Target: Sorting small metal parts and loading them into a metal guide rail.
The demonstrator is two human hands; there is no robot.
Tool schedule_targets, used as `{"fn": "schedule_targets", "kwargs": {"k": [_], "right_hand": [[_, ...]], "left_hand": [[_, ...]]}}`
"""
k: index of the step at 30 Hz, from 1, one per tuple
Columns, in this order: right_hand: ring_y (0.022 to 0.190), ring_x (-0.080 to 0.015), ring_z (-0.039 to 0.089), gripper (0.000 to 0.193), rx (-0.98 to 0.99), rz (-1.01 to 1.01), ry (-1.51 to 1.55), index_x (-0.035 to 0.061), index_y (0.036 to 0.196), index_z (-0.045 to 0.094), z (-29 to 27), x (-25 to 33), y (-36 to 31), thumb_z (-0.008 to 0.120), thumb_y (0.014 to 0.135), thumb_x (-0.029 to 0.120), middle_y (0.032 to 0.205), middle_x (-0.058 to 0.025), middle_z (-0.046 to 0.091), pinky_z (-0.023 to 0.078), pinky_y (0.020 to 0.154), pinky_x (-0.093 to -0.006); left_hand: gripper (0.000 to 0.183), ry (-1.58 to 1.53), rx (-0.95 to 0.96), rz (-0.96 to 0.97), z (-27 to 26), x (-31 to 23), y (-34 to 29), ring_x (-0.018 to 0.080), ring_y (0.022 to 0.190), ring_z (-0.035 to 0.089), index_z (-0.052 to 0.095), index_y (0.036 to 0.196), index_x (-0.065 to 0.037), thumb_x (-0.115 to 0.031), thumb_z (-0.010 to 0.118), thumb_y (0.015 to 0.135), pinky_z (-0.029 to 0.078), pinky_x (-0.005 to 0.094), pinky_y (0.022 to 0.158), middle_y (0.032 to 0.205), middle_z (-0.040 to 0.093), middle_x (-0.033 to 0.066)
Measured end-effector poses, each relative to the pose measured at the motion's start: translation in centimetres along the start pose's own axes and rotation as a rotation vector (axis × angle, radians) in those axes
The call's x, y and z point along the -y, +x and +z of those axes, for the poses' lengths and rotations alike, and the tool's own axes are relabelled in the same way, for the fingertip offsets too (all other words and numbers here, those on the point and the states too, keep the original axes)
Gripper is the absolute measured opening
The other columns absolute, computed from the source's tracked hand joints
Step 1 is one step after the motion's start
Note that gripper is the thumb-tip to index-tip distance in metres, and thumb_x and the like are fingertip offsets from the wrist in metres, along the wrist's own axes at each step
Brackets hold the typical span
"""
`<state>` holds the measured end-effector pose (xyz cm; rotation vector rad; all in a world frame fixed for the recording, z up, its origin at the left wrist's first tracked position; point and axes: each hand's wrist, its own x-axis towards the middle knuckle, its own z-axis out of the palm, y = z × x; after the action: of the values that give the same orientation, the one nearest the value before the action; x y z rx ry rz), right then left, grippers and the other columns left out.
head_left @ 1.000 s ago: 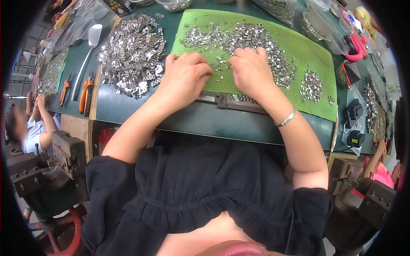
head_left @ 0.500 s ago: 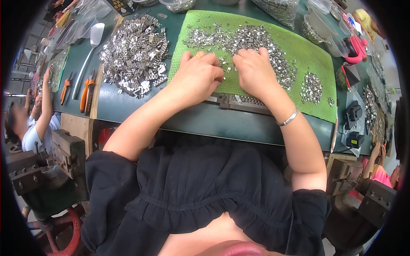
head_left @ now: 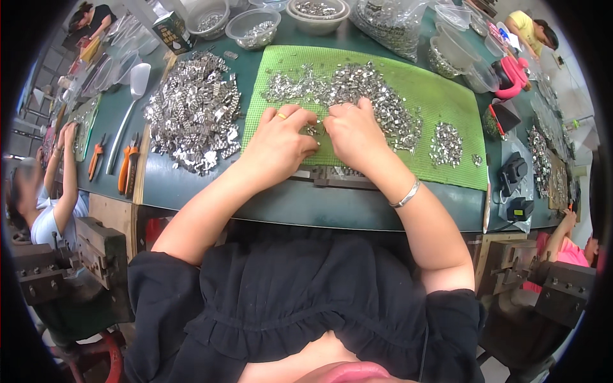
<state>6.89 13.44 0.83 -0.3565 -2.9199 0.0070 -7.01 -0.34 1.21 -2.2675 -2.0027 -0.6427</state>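
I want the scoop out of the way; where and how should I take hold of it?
Probably by the middle of its handle, from above on the near side: that long, thin part lies nearer, the broad bowl farther off. The larger pliers lie right of its near end.

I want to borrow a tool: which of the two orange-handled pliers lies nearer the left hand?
The larger pair of pliers, beside the wooden strip; the long-handled scoop lies between it and the smaller pair, farther left.

The right wrist [head_left: 387, 168] hides part of the dark metal bar [head_left: 345, 181].
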Motion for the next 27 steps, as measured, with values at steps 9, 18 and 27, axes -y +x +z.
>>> {"fn": "schedule_targets", "kwargs": {"k": [9,18,27], "right_hand": [[0.087,-0.0229,0.062,0.007,-0.074,-0.042,-0.028,0.0093,0.077,0.066,0.0,0.3,0.0,0.061,0.075,0.005,0.081,-0.0037,0.061,0.038,0.083,-0.0424],[0.084,-0.0251,0.063,0.012,-0.032,-0.08,0.255,0.0086,0.069,0.065,-0.9,-2.2,-4.0,0.057,0.076,0.004,0.076,-0.0061,0.062,0.039,0.079,-0.04],[0.083,-0.0244,0.058,0.004,-0.024,-0.047,0.306,0.0068,0.077,0.069,-1.2,-1.8,-4.9,0.068,0.077,0.003,0.079,-0.0052,0.057,0.036,0.08,-0.0384]], "left_hand": [[0.01,-0.05,-0.002,-0.116,0.4,-0.4,-0.3,0.025,0.118,0.05,0.077,0.084,-0.014,-0.011,0.073,0.075,0.036,0.0429,0.096,0.114,0.06,0.0012],[0.008,0.046,-0.011,-0.114,0.6,-1.2,0.1,0.0271,0.123,0.049,0.076,0.084,-0.008,-0.011,0.075,0.077,0.036,0.0438,0.095,0.121,0.061,0.002],[0.014,-0.094,0.12,-0.19,-0.4,-0.2,-0.1,0.0308,0.133,0.042,0.079,0.09,-0.012,-0.011,0.075,0.076,0.031,0.0466,0.107,0.132,0.058,0.0045]]}}
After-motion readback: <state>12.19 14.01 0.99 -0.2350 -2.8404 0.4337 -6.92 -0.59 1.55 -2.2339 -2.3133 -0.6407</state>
